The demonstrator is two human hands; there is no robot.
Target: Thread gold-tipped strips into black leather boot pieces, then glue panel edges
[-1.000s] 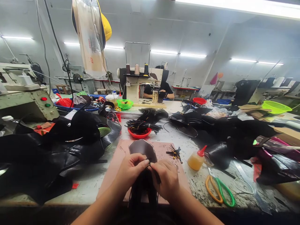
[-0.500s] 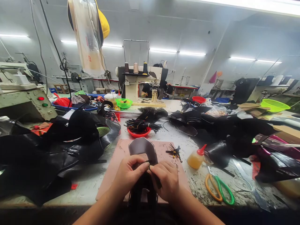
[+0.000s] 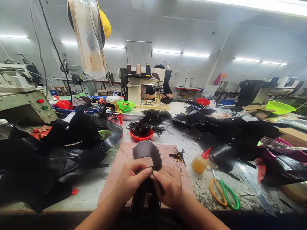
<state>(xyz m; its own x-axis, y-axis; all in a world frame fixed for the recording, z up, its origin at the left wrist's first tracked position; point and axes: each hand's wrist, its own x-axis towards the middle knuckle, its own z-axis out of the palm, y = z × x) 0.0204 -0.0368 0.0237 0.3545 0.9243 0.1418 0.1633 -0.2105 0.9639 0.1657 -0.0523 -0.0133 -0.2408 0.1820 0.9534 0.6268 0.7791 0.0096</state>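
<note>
A dark leather piece (image 3: 146, 150) with a light edge curves above my hands over the pink board (image 3: 117, 166). My left hand (image 3: 134, 179) pinches a small dark edge between thumb and forefinger. Close beside it on the right, my right hand (image 3: 169, 185) pinches the same dark piece, its fingers curled. The fingertips nearly meet, and the exact bit between them is too small to make out. More black material hangs below, between my wrists. On the board's right part lies a small bunch of black strips (image 3: 177, 155).
A glue bottle (image 3: 200, 162) and orange-and-green scissors (image 3: 224, 193) are on the right. Behind the board is a red bowl (image 3: 142, 134) of black strips. Black leather heaps (image 3: 79, 143) flank both sides. A person (image 3: 159, 91) sits behind the sewing machine (image 3: 134, 86).
My hands hold nearly the same place, with the dark piece shifted slightly between the fingertips. Behind the machine, the other person's head and hands have moved.
</note>
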